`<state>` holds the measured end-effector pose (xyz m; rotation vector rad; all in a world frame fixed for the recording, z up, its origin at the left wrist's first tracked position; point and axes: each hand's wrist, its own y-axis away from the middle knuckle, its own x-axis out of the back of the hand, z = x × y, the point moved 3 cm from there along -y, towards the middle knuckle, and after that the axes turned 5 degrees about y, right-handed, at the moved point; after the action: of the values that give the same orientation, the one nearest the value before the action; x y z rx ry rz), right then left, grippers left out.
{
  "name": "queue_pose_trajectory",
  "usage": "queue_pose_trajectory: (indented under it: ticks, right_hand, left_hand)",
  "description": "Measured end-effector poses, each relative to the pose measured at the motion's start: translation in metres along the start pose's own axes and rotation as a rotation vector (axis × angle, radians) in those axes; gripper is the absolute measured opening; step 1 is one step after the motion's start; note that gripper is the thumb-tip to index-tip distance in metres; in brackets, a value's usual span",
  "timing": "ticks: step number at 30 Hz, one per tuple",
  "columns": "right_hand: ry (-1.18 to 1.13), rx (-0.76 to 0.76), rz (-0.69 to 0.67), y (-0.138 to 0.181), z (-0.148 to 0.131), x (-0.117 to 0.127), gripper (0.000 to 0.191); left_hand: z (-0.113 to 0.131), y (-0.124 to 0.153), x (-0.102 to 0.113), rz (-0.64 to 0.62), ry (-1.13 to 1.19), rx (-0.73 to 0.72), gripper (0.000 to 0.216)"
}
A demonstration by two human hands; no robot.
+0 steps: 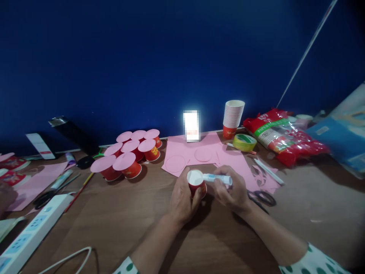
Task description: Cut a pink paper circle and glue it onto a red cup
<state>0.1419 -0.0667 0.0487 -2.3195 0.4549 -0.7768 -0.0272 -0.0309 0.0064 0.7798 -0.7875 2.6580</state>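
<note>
My left hand (181,198) is wrapped round a small red paper cup (195,178), its pale round end facing up. Between the fingers of my right hand (233,192) lies a glue stick (210,177), nearly level, with its tip at the rim of that end; whether it touches cannot be made out. Behind my hands is a pink paper sheet (185,146) with circles marked on it. To the left stand several red cups (132,167) topped with pink paper discs (124,161). Black scissors (265,198) lie by my right wrist.
Right of the pink sheet are stacked paper cups (234,116), yellow tape (244,142) and a red plastic pack (285,133). A white power strip (37,224) and cable (76,251) lie at left. Another person's hand (6,196) shows at the left edge. A blue wall (142,64) rises behind.
</note>
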Motion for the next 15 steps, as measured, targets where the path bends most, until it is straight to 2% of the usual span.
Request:
queue_pose_trajectory:
  ticks: [5,11,15]
  right_hand:
    - [0.047,0.002,0.027,0.0035,0.0029,-0.0024,0.007]
    - [0.109,0.106,0.025,0.0039,0.0,-0.0034,0.009]
    - [0.128,0.145,0.014,0.0049,0.0021,-0.0035,0.01]
  left_hand:
    - [-0.0005,-0.0003,0.0005,0.031,-0.011,0.05,0.072]
    - [0.0046,-0.0025,0.0021,0.034,0.061,0.047,0.058]
    - [0.0033,-0.0021,0.0015,0.033,0.051,0.049,0.058]
